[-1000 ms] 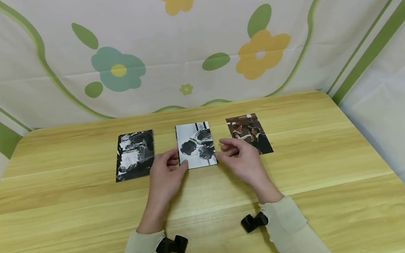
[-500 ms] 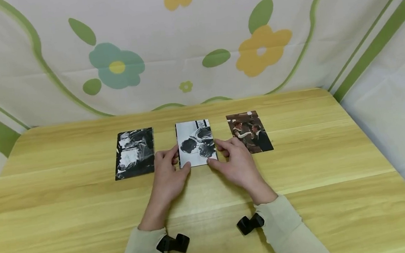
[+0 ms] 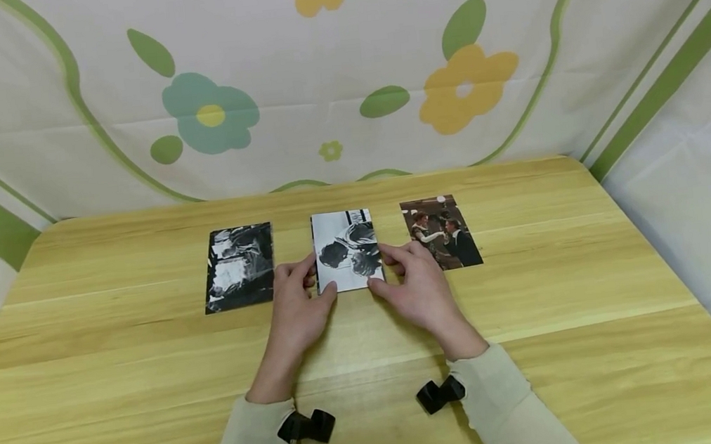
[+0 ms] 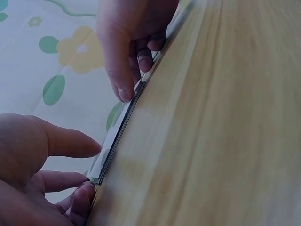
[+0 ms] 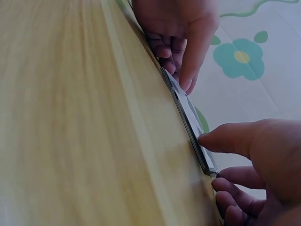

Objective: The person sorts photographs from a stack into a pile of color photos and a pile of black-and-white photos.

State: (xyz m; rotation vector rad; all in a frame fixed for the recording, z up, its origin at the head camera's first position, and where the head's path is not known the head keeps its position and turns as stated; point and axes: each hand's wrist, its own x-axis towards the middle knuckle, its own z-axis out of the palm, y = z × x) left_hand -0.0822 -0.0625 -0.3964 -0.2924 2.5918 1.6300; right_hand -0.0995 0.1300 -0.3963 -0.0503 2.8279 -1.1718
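Observation:
A small stack of photo cards (image 3: pixel 339 241) lies on the table, its top card a black-and-white picture of people turned sideways. My left hand (image 3: pixel 299 304) holds the stack's left side, thumb at the near corner and fingers along the edge. On the opposite side my right hand (image 3: pixel 417 286) grips it likewise, the thumb over the near right corner. Seen nearly edge-on in the left wrist view, the stack (image 4: pixel 115 139) shows several thin layers. The right wrist view also shows the layered edge of the stack (image 5: pixel 190 122) between both hands.
A dark black-and-white photo card (image 3: pixel 239 267) lies left of the stack. To the right is a colour photo card (image 3: pixel 445 232), partly behind my right hand. Beyond the wooden table (image 3: pixel 553 233) hangs a flower-patterned cloth (image 3: pixel 317 77).
My right hand has moved in to the left, and its thumb and fingers have come onto the stack's right side. My left hand stays at the left side with little movement.

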